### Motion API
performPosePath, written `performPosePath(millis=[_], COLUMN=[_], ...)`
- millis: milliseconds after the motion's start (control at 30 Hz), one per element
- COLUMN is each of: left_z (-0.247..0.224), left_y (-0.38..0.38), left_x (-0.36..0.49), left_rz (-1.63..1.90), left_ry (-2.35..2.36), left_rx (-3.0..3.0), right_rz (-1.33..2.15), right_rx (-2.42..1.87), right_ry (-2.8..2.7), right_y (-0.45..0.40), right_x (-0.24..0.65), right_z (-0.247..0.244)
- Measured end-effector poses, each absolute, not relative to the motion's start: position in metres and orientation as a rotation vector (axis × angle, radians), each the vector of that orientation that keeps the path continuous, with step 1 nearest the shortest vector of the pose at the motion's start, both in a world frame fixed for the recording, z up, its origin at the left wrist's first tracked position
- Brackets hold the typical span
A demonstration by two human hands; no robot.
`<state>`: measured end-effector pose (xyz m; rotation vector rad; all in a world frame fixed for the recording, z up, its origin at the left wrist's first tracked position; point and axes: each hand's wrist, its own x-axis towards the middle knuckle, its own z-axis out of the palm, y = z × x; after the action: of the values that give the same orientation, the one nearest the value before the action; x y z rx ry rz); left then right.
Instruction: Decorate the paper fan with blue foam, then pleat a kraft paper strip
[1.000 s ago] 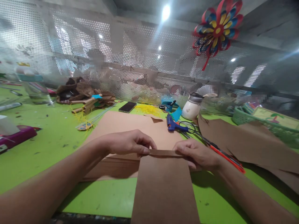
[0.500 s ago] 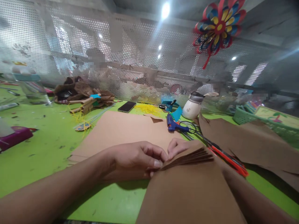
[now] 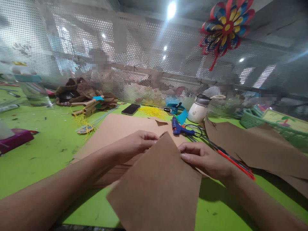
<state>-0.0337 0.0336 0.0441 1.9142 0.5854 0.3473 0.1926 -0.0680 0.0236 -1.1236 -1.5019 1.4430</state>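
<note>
Between my hands is a piece of brown kraft paper (image 3: 163, 183), raised above the table with one corner pointing away from me. My left hand (image 3: 138, 144) is closed on its upper left edge, the fingertips partly hidden behind the sheet. On the upper right edge, my right hand (image 3: 204, 158) pinches the paper between thumb and fingers. Underneath and beyond lies a stack of large brown paper sheets (image 3: 113, 131). A blue glue gun (image 3: 179, 126) rests at the far right of that stack, and scissors with red-orange handles (image 3: 237, 165) lie beyond my right hand.
A phone (image 3: 131, 109), yellow paper shreds (image 3: 154, 111) and a white jar (image 3: 197, 110) line the far side of the green table (image 3: 36, 173). Rolled brown paper (image 3: 90, 107) is at the back left. More brown paper (image 3: 260, 147) and a green basket (image 3: 252, 120) are at right.
The brown paper has turned: its layered folded edge faced me before, and now a flat face with a corner pointing away shows. My right hand has come out from behind it to the right edge.
</note>
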Motion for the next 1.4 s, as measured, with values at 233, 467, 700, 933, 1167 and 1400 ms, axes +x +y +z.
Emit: performPosePath(millis=[233,467,700,933,1167,1400], left_z=[0.044,0.025,0.017,0.011,0.016,0.014], left_y=[0.041,0.034,0.037,0.035,0.025,0.023], left_x=[-0.026,-0.018,-0.021,-0.017,-0.012,-0.017], left_rz=[0.524,0.286,0.268,0.359,0.357,0.462], left_ry=[0.703,0.594,0.642,0.598,0.471,0.437], left_rx=[2.072,2.648,2.582,2.753,2.970,3.001], right_rz=[0.687,0.568,0.299,0.189,0.071,0.066], right_rx=[-1.340,-1.377,-1.390,-1.291,-1.234,-1.214], right_ry=[-2.191,-2.235,-2.244,-2.256,-2.274,-2.303], right_y=[-0.056,-0.047,-0.043,-0.040,-0.038,-0.038], right_x=[0.183,0.177,0.179,0.183,0.176,0.186], right_z=[0.027,0.019,0.007,-0.006,-0.012,-0.011])
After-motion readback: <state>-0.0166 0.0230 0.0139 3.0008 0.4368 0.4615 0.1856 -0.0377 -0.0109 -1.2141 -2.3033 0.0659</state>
